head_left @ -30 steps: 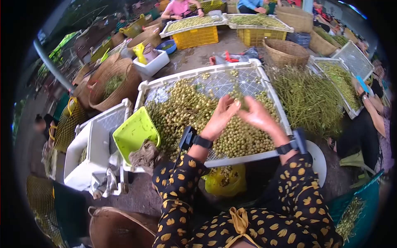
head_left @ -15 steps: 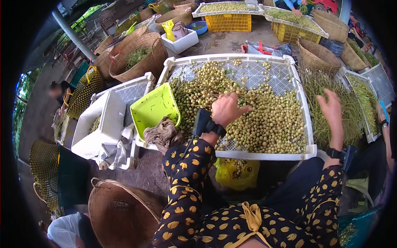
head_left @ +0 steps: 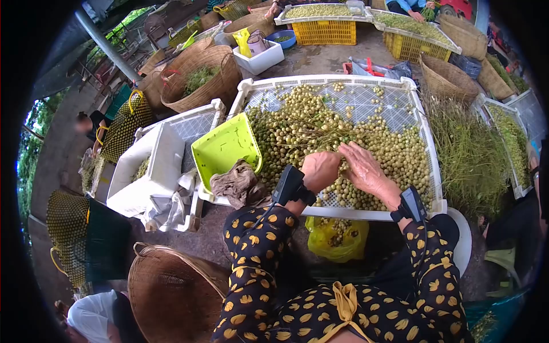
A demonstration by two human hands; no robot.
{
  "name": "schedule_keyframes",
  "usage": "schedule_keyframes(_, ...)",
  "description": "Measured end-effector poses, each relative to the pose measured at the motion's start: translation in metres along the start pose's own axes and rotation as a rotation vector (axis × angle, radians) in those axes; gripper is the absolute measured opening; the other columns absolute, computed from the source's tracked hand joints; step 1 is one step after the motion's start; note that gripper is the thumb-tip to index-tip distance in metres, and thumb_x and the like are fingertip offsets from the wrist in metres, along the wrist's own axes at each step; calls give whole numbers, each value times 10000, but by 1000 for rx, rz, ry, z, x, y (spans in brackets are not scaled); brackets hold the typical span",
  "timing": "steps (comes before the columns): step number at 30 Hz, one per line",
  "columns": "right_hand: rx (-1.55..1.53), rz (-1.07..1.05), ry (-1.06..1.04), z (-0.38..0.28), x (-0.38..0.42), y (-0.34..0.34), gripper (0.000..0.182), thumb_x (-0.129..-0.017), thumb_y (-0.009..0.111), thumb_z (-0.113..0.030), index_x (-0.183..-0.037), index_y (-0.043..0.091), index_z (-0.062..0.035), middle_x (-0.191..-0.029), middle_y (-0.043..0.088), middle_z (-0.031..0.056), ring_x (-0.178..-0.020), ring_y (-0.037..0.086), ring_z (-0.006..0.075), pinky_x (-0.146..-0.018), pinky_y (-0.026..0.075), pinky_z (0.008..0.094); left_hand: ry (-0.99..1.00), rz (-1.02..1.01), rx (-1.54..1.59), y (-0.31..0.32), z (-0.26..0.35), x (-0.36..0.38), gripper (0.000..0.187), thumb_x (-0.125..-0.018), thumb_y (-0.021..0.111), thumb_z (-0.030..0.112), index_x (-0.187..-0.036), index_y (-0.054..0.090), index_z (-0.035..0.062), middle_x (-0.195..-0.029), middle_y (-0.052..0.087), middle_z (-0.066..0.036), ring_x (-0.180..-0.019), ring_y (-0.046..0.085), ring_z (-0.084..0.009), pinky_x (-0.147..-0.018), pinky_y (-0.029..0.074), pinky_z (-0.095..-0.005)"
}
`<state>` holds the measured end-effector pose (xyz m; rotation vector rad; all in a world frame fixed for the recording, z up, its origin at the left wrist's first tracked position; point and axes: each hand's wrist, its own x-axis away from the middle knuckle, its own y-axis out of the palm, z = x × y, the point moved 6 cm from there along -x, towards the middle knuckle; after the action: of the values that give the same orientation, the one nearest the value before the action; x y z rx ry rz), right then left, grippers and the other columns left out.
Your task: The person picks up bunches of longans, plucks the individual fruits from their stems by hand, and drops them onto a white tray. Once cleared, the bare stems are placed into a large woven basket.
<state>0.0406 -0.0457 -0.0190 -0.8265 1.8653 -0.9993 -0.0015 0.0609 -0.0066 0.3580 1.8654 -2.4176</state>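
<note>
A white mesh tray [head_left: 394,103] in front of me holds a wide layer of small round yellow-green fruits [head_left: 280,134], with thin stems among them. Over its near middle, my left hand [head_left: 321,170] is closed, its fingers curled round something I cannot make out. Beside it on the right, my right hand [head_left: 365,171] has its fingers stretched over the fruits, fingertips close to my left hand. A green plastic basin [head_left: 223,146] rests on the tray's left edge, with a brown cloth [head_left: 237,183] at its near corner.
A heap of thin stems [head_left: 466,154] lies right of the tray. Left are a white foam box [head_left: 148,171] and woven baskets [head_left: 229,74]. An empty wicker basket [head_left: 171,286] stands near my left side, and a yellow bag [head_left: 337,240] sits below the tray. Other people work around.
My right hand has moved left from above the stem heap to beside my left hand. My left hand has shifted slightly nearer to me. The whole view has moved a little.
</note>
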Motion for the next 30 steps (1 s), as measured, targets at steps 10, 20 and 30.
schedule_keyframes(10,-470,-8,513,45,11,-45,241,-918,504,-216,-1074,539,-35,-934,616,97,-824,569,206,-743,444,321,417,704,41,-104,78,-4,398,-697,671,76,-1072,539,72,-1143,494,-120,-1098,468,-340,-953,343,-474)
schedule_keyframes(20,-1166,288,595,69,13,-63,288,-921,518,-308,-1145,572,-135,-1227,511,42,-1221,376,195,-970,323,377,-171,169,544,7,4,-47,244,-866,542,192,-1021,589,10,-911,614,-189,-852,597,-325,-745,474,-377)
schedule_keyframes(30,-1035,178,616,84,19,-41,402,-891,552,-361,-1136,526,-44,-1012,587,75,-997,532,154,-857,440,325,-17,310,212,-18,16,-45,107,-806,582,166,-776,646,86,-748,619,-89,-629,603,-301,-545,477,-381)
